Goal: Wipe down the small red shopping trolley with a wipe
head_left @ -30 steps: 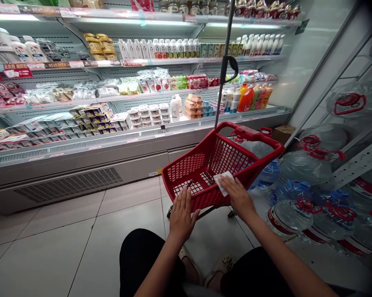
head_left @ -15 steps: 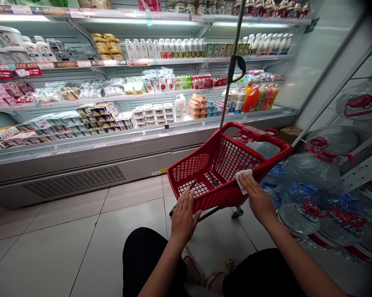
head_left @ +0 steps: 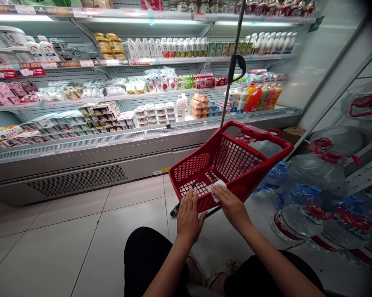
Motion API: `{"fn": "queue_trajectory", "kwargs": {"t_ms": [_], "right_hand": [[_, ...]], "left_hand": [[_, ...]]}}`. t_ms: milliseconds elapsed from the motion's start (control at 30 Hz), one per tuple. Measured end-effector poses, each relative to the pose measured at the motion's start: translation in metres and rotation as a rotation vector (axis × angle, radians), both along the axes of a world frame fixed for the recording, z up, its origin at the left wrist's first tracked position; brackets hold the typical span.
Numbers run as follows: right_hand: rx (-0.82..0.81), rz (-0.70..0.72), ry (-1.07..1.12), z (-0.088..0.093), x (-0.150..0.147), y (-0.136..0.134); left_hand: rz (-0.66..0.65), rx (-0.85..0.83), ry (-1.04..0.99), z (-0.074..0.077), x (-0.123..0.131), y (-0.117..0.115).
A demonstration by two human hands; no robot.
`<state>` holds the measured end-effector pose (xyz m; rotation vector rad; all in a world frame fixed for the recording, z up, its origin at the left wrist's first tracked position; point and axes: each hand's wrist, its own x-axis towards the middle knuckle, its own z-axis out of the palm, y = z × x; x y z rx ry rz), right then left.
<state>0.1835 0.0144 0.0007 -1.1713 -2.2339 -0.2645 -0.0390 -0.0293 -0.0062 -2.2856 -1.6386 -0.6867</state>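
Left hand [head_left: 188, 218]: laid flat on the near rim of the cart [head_left: 247, 180], thumb kinda stuck out
Right hand [head_left: 233, 207]: wipe [head_left: 215, 190] held under the fingers, pressed on that same rim
Cart: parked by the fridge [head_left: 142, 159], jugs [head_left: 297, 222] piled off right

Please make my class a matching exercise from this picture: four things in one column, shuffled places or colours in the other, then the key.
1. Cart
2. Cloth
3. Left hand
4. Jugs

A. White, in the right hand
B. Right of the cart in the picture
C. Red, with mesh sides
D. At the cart's near side, without a cloth

Pairs: 1-C, 2-A, 3-D, 4-B
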Motion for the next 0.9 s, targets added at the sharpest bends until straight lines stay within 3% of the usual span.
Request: {"fn": "queue_trajectory", "kwargs": {"t_ms": [100,167,400,500,767,900], "right_hand": [[-0.016,0.025,-0.072,0.000,-0.019,-0.014],[-0.004,0.008,-0.116,0.001,-0.014,-0.017],[0.057,-0.221,-0.139,0.001,0.063,0.008],[0.043,-0.245,-0.144,-0.002,0.076,0.016],[0.060,-0.257,-0.093,-0.002,0.071,0.043],[0.067,-0.166,-0.066,-0.007,0.045,0.043]], "left_hand": [[0.004,-0.007,0.018,0.001,-0.002,-0.005],[0.000,-0.015,0.031,0.002,-0.003,-0.007],[-0.031,-0.041,0.051,0.006,0.000,-0.009],[-0.047,-0.045,0.059,0.006,0.004,-0.008],[-0.061,-0.036,0.068,0.008,0.010,-0.006],[-0.042,-0.030,0.056,0.008,0.017,-0.011]]}}
